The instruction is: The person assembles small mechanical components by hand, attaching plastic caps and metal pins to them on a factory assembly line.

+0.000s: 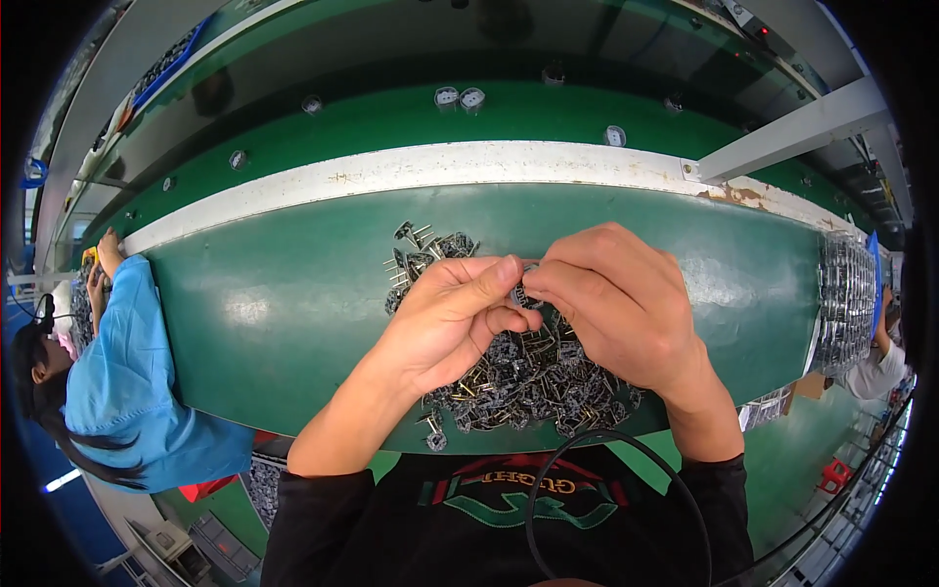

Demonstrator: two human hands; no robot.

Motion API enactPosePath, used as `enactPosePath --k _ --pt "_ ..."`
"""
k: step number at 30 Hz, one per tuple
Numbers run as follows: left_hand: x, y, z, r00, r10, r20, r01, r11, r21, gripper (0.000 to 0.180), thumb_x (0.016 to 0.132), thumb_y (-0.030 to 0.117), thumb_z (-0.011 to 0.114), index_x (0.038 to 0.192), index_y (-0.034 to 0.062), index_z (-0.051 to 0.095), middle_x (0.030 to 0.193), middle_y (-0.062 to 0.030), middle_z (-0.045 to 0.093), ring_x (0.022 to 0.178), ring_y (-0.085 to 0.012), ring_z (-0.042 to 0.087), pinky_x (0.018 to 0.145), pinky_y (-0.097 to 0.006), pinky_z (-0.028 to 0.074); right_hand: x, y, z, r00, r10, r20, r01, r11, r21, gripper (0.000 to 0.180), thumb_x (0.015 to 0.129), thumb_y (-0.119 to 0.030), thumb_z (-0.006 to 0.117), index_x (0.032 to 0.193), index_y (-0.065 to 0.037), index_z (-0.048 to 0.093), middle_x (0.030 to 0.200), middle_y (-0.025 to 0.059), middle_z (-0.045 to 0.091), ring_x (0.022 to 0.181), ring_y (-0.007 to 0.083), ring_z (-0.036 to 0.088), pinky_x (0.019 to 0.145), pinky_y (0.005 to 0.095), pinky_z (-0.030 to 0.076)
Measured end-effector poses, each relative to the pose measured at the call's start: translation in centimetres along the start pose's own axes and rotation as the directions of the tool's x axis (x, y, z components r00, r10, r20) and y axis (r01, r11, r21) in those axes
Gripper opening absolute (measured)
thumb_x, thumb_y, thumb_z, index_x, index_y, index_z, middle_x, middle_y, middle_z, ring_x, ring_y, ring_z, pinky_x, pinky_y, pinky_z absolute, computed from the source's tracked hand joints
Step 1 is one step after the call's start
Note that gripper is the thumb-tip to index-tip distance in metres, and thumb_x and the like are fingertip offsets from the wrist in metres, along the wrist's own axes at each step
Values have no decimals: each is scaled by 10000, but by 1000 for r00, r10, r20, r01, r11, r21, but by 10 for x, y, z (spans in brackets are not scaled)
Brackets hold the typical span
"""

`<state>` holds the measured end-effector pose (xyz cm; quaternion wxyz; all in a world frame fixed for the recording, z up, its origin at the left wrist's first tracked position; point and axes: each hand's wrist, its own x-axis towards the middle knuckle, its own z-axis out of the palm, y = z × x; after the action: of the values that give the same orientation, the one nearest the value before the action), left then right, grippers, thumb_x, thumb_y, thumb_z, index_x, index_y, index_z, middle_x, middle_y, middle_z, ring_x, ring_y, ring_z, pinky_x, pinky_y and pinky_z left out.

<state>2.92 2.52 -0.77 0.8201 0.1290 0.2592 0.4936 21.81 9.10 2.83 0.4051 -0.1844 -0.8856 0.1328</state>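
Observation:
Both my hands meet over the green worktable (254, 303), in front of my chest. Pinched between their fingertips is a small dark round part (524, 292), mostly covered by the fingers. My left hand (445, 318) grips it from the left with thumb and fingers. From the right, my right hand (626, 303) closes on it with thumb and forefinger. Below the hands lies a heap of small black plastic parts with brass-coloured pins (528, 382). A smaller cluster of similar pinned parts (406, 259) sits beyond my left hand.
Past a white rail (411, 168) runs a green conveyor belt (372, 122) carrying small round pieces (447, 97). A person in a blue top (147, 362) works at the left. Stacked clear trays (846, 293) stand at the right end. A black cable (685, 489) loops near my chest.

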Motion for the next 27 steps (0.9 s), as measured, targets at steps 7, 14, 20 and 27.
enactPosePath --k 7,14,20,27 --pt "-4 3 1 1000 22 -7 -22 999 39 344 1002 228 597 1128 -89 643 1041 -149 688 838 -206 710 741 -259 593 4 -5 4 1000 1 -2 -1 1000 -22 298 629 -41 681 924 -3 679 848 58 613 695 212 613 504 309 493" --pt "-2 12 26 954 273 -124 -168 829 534 301 941 32 638 1217 -89 626 1033 -174 712 860 -228 723 780 -301 600 -12 6 18 991 86 -104 -87 996 2 432 691 15 696 1122 -3 672 853 68 595 728 239 613 575 336 513" --pt "61 63 16 818 566 103 -271 221 937 255 847 8 626 1078 -24 727 816 -78 696 772 -161 677 758 -284 541 -38 30 -54 909 416 27 -415 909 -40 330 823 -27 694 1151 -37 662 869 116 610 742 308 613 662 383 505" --pt "153 180 -65 656 752 -58 51 32 998 226 896 127 689 1059 -20 741 855 -25 699 675 -100 579 662 -250 479 -98 15 -104 550 742 383 -740 646 -188 227 827 -133 710 1033 -40 696 896 113 629 781 324 648 702 412 524"
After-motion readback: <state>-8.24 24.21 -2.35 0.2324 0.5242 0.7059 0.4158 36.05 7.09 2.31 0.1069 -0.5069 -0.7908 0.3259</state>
